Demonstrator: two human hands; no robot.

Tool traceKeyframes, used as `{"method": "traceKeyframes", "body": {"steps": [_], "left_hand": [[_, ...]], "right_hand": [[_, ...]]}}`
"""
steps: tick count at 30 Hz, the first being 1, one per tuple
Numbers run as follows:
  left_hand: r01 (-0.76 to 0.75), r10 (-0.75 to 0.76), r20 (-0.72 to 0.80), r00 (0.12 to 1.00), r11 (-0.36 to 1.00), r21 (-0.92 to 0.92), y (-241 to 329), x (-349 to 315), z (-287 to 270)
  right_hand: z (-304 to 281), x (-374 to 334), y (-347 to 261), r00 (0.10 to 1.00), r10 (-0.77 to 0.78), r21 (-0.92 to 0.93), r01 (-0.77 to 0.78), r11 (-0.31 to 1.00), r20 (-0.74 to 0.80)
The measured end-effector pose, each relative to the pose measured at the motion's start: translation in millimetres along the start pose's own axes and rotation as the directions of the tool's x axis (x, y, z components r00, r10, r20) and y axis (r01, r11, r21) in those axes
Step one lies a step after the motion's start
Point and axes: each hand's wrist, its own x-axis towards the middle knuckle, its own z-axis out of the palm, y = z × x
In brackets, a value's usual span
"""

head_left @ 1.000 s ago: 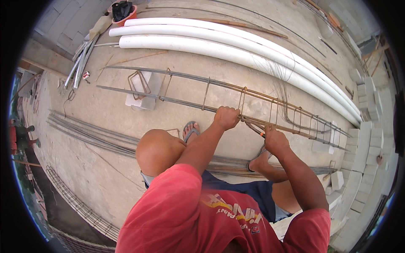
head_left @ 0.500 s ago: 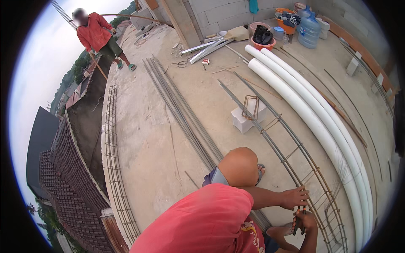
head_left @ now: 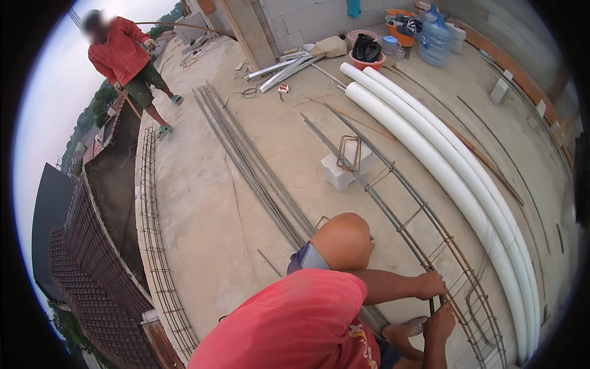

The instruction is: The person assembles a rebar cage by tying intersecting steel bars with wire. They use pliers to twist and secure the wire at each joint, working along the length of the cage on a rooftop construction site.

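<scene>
Beside the long rebar frame [head_left: 420,253], both of my hands are close together at the lower right. My left hand [head_left: 432,285] is closed against the nearer bar; what lies inside its fingers is hidden. Just below it, my right hand [head_left: 439,321] is wrapped round dark-handled pincers [head_left: 432,305], whose slim handles show between the two hands. Their jaws are out of sight. Rusty stirrups link the frame's bars at intervals. Its far end passes over a white block [head_left: 337,177], with a loose stirrup [head_left: 350,147] on top.
White pipes [head_left: 424,157] lie to the right, loose rebars [head_left: 246,166] to the left. Another rebar cage [head_left: 153,234] runs along the slab edge, above tiled roofs [head_left: 92,270]. A co-worker [head_left: 126,58] in red stands far left. Tubs [head_left: 369,64] and a water jug [head_left: 436,43] stand behind.
My left hand has gone from spread fingers on the bar to a closed grip. My right hand has shifted slightly left and up with the pincers. The co-worker has stepped nearer.
</scene>
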Motion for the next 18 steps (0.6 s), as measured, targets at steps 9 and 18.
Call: {"method": "traceKeyframes", "body": {"steps": [9,18], "left_hand": [[-0.208,0.161,-0.396,0.904,0.975,-0.078,26,-41,-55],[-0.040,0.042,0.020,0.999,0.995,-0.092,24,-11,-38]], "right_hand": [[-13,21,36,0.644,-0.405,0.752,-0.624,0.213,0.649],[-62,-21,-11,0.995,-0.097,0.076,0.094,0.993,0.030]]}}
